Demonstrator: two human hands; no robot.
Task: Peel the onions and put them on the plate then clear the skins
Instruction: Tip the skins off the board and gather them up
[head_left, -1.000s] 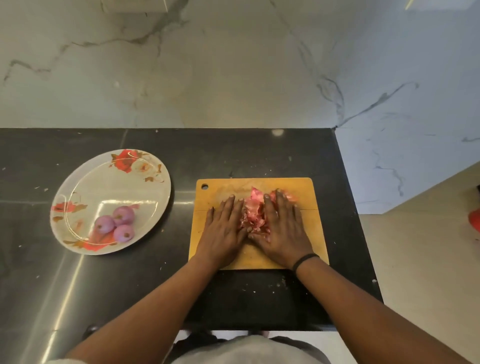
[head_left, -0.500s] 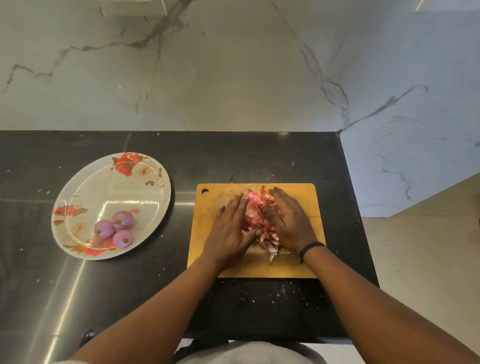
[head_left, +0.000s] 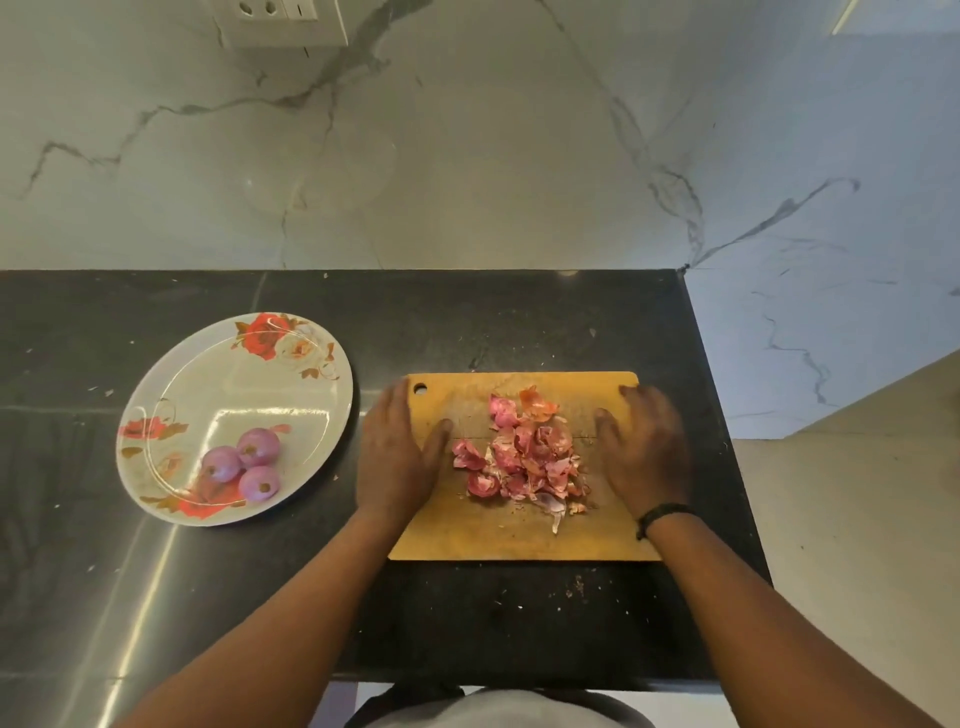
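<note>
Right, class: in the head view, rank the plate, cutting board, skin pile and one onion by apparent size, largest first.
1. Cutting board and plate: too alike to rank.
2. Skin pile.
3. Onion.
</note>
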